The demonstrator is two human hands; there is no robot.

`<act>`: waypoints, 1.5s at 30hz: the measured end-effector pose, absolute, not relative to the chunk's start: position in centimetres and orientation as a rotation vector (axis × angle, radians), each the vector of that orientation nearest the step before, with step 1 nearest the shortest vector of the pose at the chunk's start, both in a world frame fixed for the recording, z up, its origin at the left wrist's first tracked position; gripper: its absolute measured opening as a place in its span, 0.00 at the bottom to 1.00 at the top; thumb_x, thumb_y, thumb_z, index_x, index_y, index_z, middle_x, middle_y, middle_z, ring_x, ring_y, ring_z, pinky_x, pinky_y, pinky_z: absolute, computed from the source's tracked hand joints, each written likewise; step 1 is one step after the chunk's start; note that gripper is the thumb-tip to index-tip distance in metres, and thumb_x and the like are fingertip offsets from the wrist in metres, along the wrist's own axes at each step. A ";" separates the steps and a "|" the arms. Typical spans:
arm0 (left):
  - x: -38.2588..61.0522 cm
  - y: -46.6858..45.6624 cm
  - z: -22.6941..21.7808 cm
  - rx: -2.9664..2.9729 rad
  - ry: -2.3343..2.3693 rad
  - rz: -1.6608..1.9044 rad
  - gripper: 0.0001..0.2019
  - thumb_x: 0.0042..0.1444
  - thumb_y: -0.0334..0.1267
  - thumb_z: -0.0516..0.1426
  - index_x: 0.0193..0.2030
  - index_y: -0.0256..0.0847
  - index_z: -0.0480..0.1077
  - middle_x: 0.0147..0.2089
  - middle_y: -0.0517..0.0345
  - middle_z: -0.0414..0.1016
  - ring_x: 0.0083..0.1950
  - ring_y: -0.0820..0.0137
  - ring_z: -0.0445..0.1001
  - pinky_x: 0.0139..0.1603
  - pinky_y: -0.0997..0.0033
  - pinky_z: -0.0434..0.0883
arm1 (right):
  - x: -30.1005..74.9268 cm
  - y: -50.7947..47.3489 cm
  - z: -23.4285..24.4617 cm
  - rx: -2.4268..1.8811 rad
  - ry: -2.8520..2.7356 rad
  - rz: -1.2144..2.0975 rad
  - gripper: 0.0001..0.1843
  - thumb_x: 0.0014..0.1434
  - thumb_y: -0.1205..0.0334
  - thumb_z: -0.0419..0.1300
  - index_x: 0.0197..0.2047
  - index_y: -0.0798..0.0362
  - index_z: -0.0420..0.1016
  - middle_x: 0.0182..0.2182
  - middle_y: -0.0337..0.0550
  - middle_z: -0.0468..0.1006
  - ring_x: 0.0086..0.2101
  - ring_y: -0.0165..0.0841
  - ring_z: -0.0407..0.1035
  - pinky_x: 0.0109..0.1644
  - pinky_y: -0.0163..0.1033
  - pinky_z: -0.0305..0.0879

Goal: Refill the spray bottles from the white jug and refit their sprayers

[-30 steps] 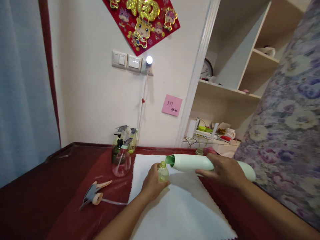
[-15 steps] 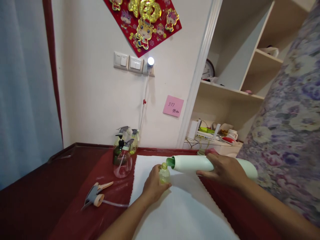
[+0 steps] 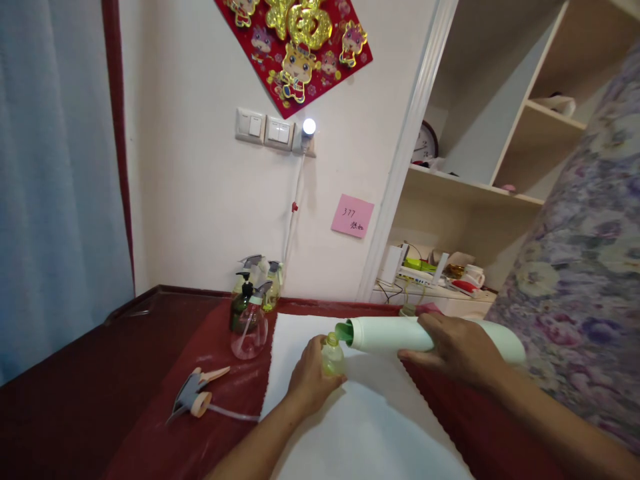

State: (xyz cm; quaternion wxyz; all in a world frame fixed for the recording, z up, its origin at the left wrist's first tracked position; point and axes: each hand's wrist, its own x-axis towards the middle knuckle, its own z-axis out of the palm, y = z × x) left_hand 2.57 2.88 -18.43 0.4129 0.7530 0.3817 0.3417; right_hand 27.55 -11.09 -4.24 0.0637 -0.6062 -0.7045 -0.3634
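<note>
My left hand is wrapped round a small yellowish see-through bottle whose neck is uncapped. My right hand grips a long pale green bottle, tipped onto its side. The spout of the green bottle meets the mouth of the small bottle, or lies just beside it. Whether liquid is running cannot be made out. Under both hands lies a white sheet with a scalloped edge. Left of it, a grey and peach spray head rests on the red cover, its clear tube reaching the sheet.
At the back left stand a clear pinkish spray bottle, a dark green pump bottle and more spray bottles near the wall. A red cover lies over the dark table. Shelves and a floral curtain are on the right.
The whole view has shifted slightly, so everything sits a little further right and lower. Both hands keep their hold, with the bottles in much the same position to each other.
</note>
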 end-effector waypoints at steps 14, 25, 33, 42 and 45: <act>2.6 2.8 -18.5 1.886 0.980 0.850 0.36 0.46 0.39 0.66 0.62 0.44 0.61 0.65 0.49 0.70 0.61 0.56 0.71 0.56 0.65 0.67 | 27.9 -10.7 -3.6 -1.781 -2.157 -1.081 0.24 0.61 0.37 0.65 0.32 0.49 0.67 0.27 0.41 0.79 0.25 0.38 0.75 0.28 0.39 0.54; 2.6 2.8 -18.3 1.894 0.967 0.855 0.37 0.47 0.39 0.66 0.63 0.44 0.59 0.65 0.48 0.69 0.63 0.56 0.70 0.58 0.64 0.66 | 27.9 -10.6 -3.6 -1.803 -2.146 -1.066 0.23 0.58 0.37 0.67 0.33 0.49 0.69 0.27 0.41 0.80 0.25 0.40 0.75 0.28 0.40 0.53; 2.5 2.8 -18.4 1.890 0.974 0.855 0.38 0.47 0.39 0.67 0.64 0.44 0.58 0.66 0.49 0.69 0.62 0.56 0.70 0.58 0.63 0.66 | 27.9 -10.6 -3.2 -1.822 -2.152 -1.102 0.25 0.56 0.38 0.69 0.33 0.50 0.69 0.28 0.42 0.80 0.26 0.40 0.75 0.28 0.40 0.53; 2.5 2.8 -18.4 1.896 0.971 0.860 0.37 0.48 0.39 0.67 0.64 0.45 0.59 0.65 0.49 0.70 0.62 0.57 0.71 0.58 0.64 0.67 | 28.1 -10.6 -3.3 -1.819 -2.142 -1.055 0.23 0.59 0.37 0.65 0.32 0.47 0.68 0.28 0.45 0.80 0.26 0.40 0.73 0.28 0.42 0.51; 2.5 2.7 -18.3 1.892 0.975 0.851 0.38 0.48 0.39 0.67 0.65 0.45 0.58 0.65 0.49 0.70 0.61 0.56 0.71 0.57 0.63 0.67 | 28.0 -10.6 -3.1 -1.800 -2.150 -1.064 0.23 0.61 0.37 0.64 0.31 0.47 0.67 0.26 0.44 0.79 0.24 0.39 0.72 0.28 0.42 0.51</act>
